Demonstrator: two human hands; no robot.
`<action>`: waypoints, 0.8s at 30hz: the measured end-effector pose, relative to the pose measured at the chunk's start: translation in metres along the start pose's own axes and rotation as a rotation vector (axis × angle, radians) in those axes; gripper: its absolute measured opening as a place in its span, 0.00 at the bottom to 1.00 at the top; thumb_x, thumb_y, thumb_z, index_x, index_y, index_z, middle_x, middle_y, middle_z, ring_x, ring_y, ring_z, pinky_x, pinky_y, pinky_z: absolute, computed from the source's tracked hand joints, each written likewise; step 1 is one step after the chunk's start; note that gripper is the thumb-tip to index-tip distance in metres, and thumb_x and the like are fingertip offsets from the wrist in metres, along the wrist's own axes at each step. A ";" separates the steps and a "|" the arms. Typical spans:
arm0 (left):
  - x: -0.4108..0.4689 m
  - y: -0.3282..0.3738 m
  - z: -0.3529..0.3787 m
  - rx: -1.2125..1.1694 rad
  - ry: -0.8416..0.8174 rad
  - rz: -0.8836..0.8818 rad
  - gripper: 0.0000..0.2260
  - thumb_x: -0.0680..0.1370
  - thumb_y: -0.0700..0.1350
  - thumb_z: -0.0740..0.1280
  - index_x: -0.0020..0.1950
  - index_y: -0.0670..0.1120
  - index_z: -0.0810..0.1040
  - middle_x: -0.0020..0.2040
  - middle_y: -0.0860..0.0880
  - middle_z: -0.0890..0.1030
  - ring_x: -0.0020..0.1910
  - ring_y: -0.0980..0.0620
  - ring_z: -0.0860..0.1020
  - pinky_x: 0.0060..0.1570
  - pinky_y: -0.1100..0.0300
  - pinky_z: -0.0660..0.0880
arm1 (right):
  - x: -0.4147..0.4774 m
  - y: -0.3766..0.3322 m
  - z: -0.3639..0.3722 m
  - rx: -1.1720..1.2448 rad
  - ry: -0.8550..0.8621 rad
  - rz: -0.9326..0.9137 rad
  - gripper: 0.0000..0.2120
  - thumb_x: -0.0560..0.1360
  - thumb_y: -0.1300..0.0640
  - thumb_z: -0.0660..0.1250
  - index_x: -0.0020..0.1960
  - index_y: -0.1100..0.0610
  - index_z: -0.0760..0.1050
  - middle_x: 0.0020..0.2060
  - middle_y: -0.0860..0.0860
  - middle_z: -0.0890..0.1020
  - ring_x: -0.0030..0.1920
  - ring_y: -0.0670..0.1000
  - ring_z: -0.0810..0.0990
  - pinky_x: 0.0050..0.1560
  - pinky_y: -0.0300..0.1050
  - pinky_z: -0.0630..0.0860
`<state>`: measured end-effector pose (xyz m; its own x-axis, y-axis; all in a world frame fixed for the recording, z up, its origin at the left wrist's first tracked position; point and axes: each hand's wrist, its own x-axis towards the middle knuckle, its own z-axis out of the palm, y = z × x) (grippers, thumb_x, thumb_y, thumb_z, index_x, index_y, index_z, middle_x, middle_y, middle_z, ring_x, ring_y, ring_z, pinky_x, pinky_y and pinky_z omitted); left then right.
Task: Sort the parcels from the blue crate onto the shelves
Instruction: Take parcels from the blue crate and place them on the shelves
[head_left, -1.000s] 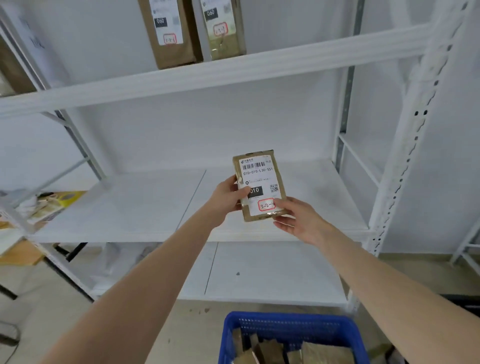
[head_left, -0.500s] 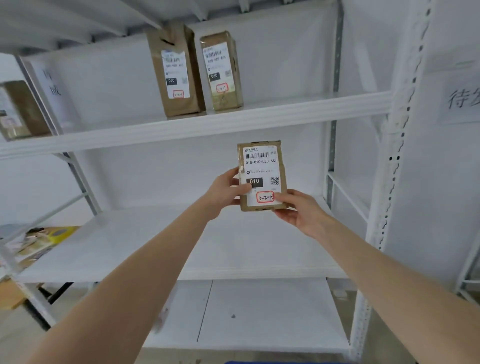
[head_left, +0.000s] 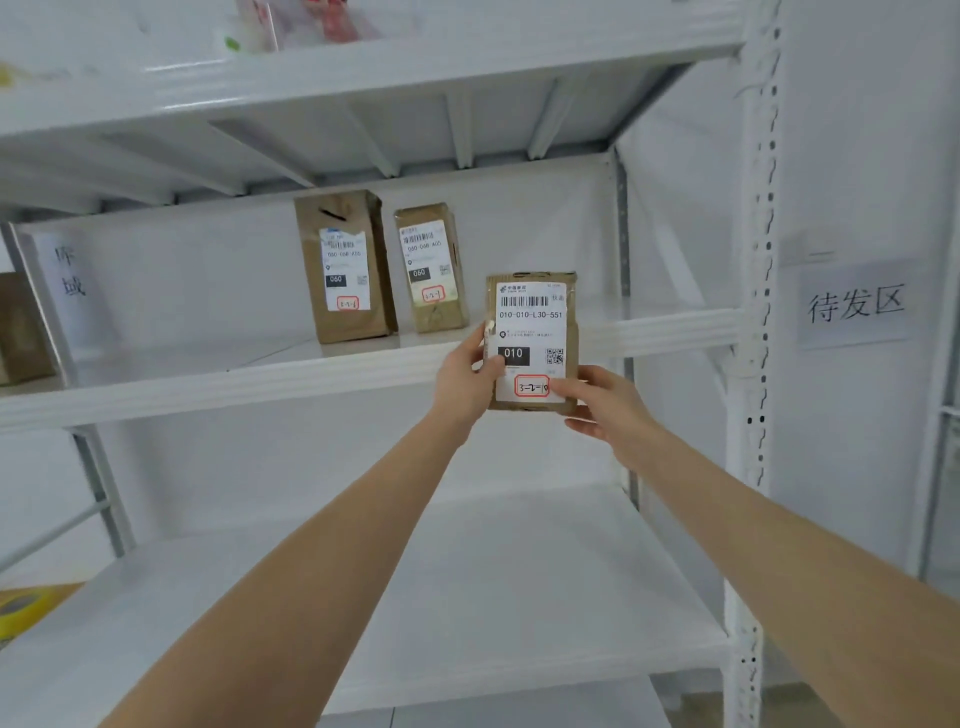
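Observation:
A brown parcel (head_left: 530, 322) with a white label reading 010 is held upright in front of the middle shelf's front edge (head_left: 311, 384). My left hand (head_left: 465, 379) grips its left side, thumb on the label. My right hand (head_left: 602, 405) pinches its lower right corner. Two brown parcels labelled 060 stand upright on that shelf, a larger one (head_left: 345, 267) and a smaller one (head_left: 430, 267) to its right, both left of the held parcel. The blue crate is out of view.
A white upright post (head_left: 753, 364) bounds the shelving on the right, with a paper sign (head_left: 854, 304) on the wall beyond. The lower shelf (head_left: 493, 597) spreads below my arms. Another brown parcel (head_left: 21, 327) shows at the far left; items lie on the top shelf (head_left: 363, 67).
My view has tilted upward and the blue crate has left the frame. Both hands have raised the parcel from the lower shelf's height to the middle shelf's edge, right of the two standing parcels.

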<state>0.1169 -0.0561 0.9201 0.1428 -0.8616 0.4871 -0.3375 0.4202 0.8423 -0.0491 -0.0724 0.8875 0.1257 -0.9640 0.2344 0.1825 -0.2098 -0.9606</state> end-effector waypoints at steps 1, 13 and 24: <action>0.005 0.004 0.000 0.001 0.006 0.016 0.23 0.79 0.37 0.59 0.73 0.52 0.67 0.62 0.49 0.78 0.59 0.50 0.77 0.54 0.55 0.78 | 0.003 -0.006 0.002 -0.006 0.017 -0.021 0.12 0.73 0.58 0.72 0.56 0.54 0.77 0.45 0.49 0.82 0.43 0.50 0.79 0.49 0.43 0.78; 0.040 0.054 0.011 0.028 -0.230 0.178 0.33 0.70 0.31 0.72 0.70 0.52 0.64 0.49 0.60 0.76 0.44 0.65 0.76 0.35 0.78 0.71 | 0.044 -0.052 -0.004 0.000 0.287 -0.198 0.22 0.73 0.55 0.72 0.65 0.52 0.73 0.52 0.55 0.82 0.41 0.52 0.81 0.40 0.42 0.80; 0.088 0.060 0.066 0.140 -0.015 0.208 0.32 0.68 0.35 0.75 0.69 0.45 0.67 0.65 0.49 0.75 0.60 0.50 0.76 0.58 0.56 0.74 | 0.089 -0.080 -0.052 -0.299 0.323 -0.341 0.19 0.77 0.57 0.66 0.66 0.48 0.74 0.49 0.49 0.80 0.52 0.51 0.79 0.52 0.47 0.77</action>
<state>0.0484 -0.1258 0.9981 0.0431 -0.7653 0.6423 -0.4836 0.5466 0.6837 -0.1032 -0.1496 0.9771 -0.2061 -0.8246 0.5267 -0.1302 -0.5104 -0.8500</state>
